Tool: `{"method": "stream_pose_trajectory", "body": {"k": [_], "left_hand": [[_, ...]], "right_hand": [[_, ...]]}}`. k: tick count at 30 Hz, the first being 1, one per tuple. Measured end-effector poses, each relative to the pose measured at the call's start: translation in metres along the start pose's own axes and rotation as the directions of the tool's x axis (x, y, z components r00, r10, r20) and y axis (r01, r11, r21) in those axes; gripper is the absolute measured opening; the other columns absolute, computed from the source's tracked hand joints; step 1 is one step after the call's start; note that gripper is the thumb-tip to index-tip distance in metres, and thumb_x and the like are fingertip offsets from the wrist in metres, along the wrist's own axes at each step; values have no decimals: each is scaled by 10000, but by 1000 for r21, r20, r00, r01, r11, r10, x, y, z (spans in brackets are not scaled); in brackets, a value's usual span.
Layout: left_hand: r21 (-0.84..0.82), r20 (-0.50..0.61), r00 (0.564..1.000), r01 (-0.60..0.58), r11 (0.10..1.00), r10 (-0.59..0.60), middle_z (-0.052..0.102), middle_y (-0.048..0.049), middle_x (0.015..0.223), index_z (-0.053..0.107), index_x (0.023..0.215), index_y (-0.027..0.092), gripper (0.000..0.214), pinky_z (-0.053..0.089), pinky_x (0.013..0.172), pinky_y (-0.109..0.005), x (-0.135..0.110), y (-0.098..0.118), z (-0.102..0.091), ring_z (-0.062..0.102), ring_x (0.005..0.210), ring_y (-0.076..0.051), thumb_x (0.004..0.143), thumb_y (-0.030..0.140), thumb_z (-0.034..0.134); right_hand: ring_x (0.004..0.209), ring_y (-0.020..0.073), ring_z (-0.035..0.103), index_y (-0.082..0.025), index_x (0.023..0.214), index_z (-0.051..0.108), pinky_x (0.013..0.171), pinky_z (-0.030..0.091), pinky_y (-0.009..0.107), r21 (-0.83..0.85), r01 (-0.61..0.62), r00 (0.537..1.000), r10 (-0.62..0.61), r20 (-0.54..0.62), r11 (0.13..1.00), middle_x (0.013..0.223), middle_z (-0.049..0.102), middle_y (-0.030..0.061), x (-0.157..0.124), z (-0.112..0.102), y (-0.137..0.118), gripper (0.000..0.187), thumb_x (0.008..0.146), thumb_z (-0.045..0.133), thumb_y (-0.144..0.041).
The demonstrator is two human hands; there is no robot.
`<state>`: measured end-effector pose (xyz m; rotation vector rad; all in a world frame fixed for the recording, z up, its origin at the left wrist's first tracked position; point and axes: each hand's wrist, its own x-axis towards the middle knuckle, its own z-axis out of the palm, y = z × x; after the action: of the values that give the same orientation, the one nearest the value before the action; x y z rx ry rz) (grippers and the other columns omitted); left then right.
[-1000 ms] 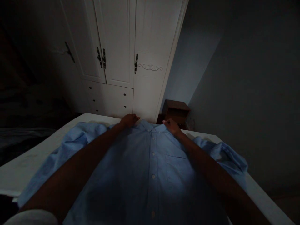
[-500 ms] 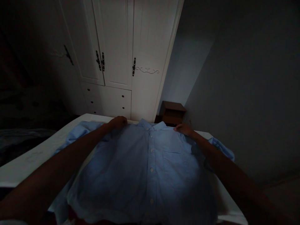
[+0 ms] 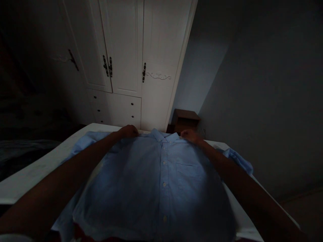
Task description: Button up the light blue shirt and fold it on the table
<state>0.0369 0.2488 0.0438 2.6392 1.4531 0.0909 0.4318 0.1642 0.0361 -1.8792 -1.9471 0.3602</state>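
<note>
A light blue button-up shirt lies front side up, its collar at the far end and its sleeves out to both sides. My left hand is closed on the shirt's left shoulder, fingers curled at the cloth edge. At the other shoulder, close beside the collar, my right hand pinches the cloth; its fingertips are dim and partly hidden. A chest pocket and a row of buttons show on the shirt's front.
The shirt rests on a white-topped table. Beyond it stands a white wardrobe with dark handles and drawers. A small brown cabinet sits by the grey wall at right. The room is dim.
My right hand has moved left along the shoulder, nearer the collar. My left hand has stayed almost in place, and the collar has shifted slightly.
</note>
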Motion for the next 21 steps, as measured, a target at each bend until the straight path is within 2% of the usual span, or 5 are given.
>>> {"method": "stream_pose_trajectory", "body": {"k": [6,11,15,18,21], "left_hand": [[114,30,998,-52,992,49,725,-84,1062,755,816,240,206,462,882,-327,-5,13,1,649,1029,-253,815,332,571],[151,-46,998,-26,988,33,664,-167,1173,669,1014,162,303,445,933,-379,-11,19,4,617,1086,-279,917,318,428],[90,-96,992,86,992,-77,672,-182,1142,520,1201,146,407,478,834,-353,-12,17,1,652,993,-256,993,337,227],[73,-70,986,157,985,-152,687,-172,1107,493,1211,163,347,481,786,-328,-10,15,2,665,963,-250,976,282,266],[105,-49,985,169,980,-165,681,-191,1123,511,1211,156,329,483,794,-332,-8,14,8,665,995,-266,925,216,359]], "right_hand": [[730,204,684,-183,649,716,688,511,271,-2,12,999,-12,38,1000,704,722,30,11,19,-16,111,697,748,-277],[798,236,692,-140,852,730,697,523,315,21,-3,997,5,-80,1000,821,739,79,4,22,-18,196,828,618,-299],[1009,251,653,-173,1029,696,877,486,351,-15,15,977,-18,-212,1000,1092,711,114,-1,24,-28,244,925,533,-322],[1072,243,626,-218,1050,691,919,452,341,-81,-3,973,-16,-229,997,1171,686,107,-2,28,-32,216,949,513,-287],[985,221,660,-210,960,716,835,469,287,-89,-35,989,22,-149,995,1031,727,87,-1,30,-27,192,930,537,-269]]}}
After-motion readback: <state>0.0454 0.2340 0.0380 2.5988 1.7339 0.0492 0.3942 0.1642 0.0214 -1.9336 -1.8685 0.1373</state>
